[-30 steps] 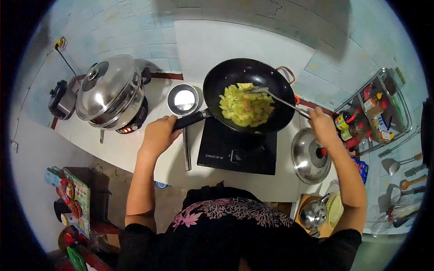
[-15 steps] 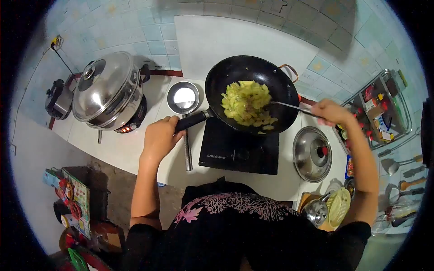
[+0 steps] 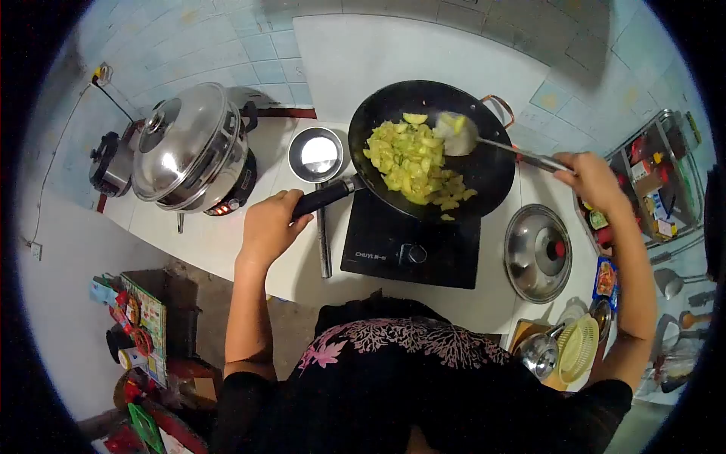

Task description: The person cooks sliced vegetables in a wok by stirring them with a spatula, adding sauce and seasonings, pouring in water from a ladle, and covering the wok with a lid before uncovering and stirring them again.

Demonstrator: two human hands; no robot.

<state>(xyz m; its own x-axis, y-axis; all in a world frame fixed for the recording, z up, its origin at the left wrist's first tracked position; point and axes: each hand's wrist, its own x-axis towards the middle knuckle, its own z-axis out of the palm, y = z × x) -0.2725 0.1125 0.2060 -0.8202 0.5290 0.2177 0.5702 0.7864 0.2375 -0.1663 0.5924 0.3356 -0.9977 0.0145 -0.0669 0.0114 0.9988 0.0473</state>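
My left hand (image 3: pixel 271 225) is closed round the black handle of a dark wok (image 3: pixel 484 189), which rests over a black induction cooker (image 3: pixel 412 253). Sliced green-yellow vegetables (image 3: pixel 408 163) lie in the middle and left of the wok. My right hand (image 3: pixel 594 178) grips the handle of a metal spatula (image 3: pixel 522 153). Its blade is over the right part of the wok, right of the main pile, with a few slices on it.
A metal lid (image 3: pixel 538 253) lies right of the cooker. Left of the wok are a long-handled ladle (image 3: pixel 316 154) and a large lidded steamer (image 3: pixel 185 147). A rack (image 3: pixel 669 178) with bottles stands at the right, above a yellow-green basket (image 3: pixel 579 349).
My right hand has moved right, and the spatula blade has lifted from the vegetables with slices on it. The vegetables have shifted within the wok. My left hand keeps its hold on the handle.
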